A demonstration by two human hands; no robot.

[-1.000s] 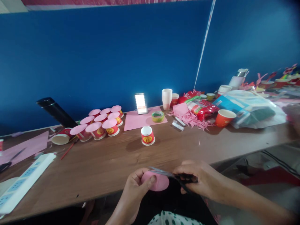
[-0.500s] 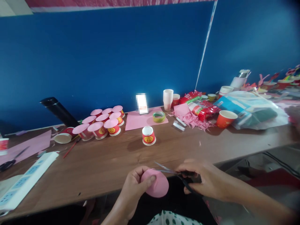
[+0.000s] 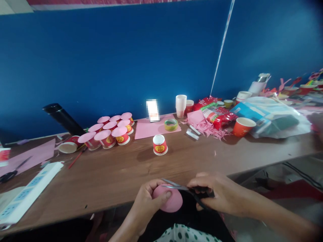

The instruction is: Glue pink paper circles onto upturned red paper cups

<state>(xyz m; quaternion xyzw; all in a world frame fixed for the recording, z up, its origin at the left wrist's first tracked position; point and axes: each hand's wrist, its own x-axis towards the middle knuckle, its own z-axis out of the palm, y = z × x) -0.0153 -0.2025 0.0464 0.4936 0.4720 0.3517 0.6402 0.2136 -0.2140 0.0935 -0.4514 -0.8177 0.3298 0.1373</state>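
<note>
A round pink paper disc [image 3: 174, 202] is pinched in my left hand [image 3: 151, 199], thumb on its face, just in front of the table's edge. My right hand [image 3: 214, 193] grips the black handles of a pair of scissors [image 3: 178, 187]. The blades point left and lie at the disc's upper edge, close to my left fingers, slightly apart. Beyond my hands, a red-and-white paper cup [image 3: 160, 148] stands upside down on the brown table [image 3: 121, 174].
Several upside-down cups topped with pink discs [image 3: 103, 135] stand at the back left, near a black bottle [image 3: 64, 119]. A power strip [image 3: 30, 193] lies on the left. Green tape [image 3: 171, 124] rests on pink paper [image 3: 146, 129]. Pink scraps [image 3: 202, 129] and an orange cup [image 3: 242, 127] are right.
The scissors have moved left onto the disc's upper edge, and their blades have drawn closer together. My left hand and the disc have shifted slightly.
</note>
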